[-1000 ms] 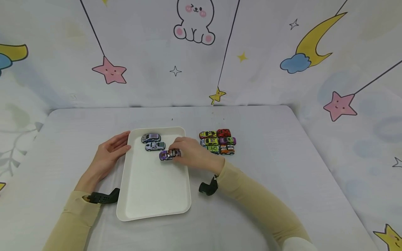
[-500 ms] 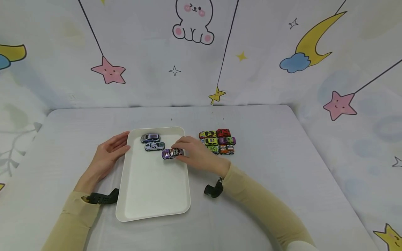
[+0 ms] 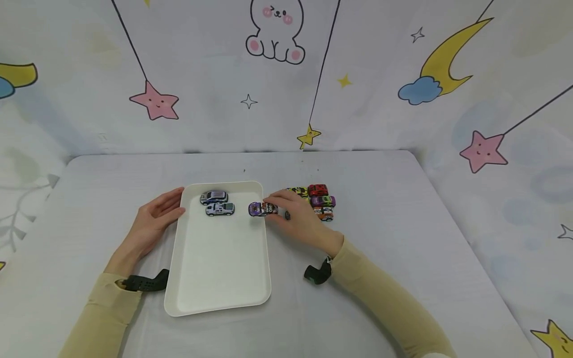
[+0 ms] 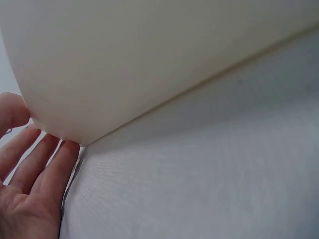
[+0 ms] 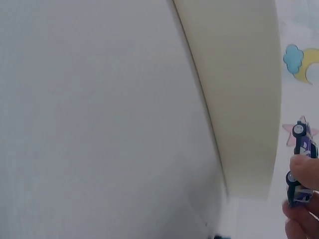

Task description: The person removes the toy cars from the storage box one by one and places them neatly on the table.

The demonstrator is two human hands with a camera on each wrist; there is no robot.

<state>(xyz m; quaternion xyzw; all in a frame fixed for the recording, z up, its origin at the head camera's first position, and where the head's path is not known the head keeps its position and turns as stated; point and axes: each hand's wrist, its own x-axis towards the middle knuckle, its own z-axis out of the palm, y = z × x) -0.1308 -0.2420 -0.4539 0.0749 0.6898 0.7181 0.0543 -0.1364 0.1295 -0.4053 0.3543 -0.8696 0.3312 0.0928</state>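
Between thumb and fingertips my right hand [image 3: 300,219] pinches a purple toy car [image 3: 257,209], over the right rim of the white tray [image 3: 219,263]. In the right wrist view that toy car [image 5: 305,145] is held up above the tray wall [image 5: 239,94], its wheels showing. My left hand [image 3: 154,223] rests against the tray's left side near the far corner. Its fairly straight fingertips [image 4: 65,152] touch the outer wall in the left wrist view. Inside the tray, at the far left, stand two silver-grey toy cars [image 3: 214,197], one in front of the other.
Right of the tray, several toy cars stand in a block, among them a red car [image 3: 318,190], a purple-green car [image 3: 323,201] and an orange-white car [image 3: 324,214]. My right hand hides part of them. A patterned cloth backdrop [image 3: 215,129] rises behind the table.
My right hand has moved rightward and slightly away from me, carrying the purple toy car from inside the tray to its right rim. My left hand stays in place.
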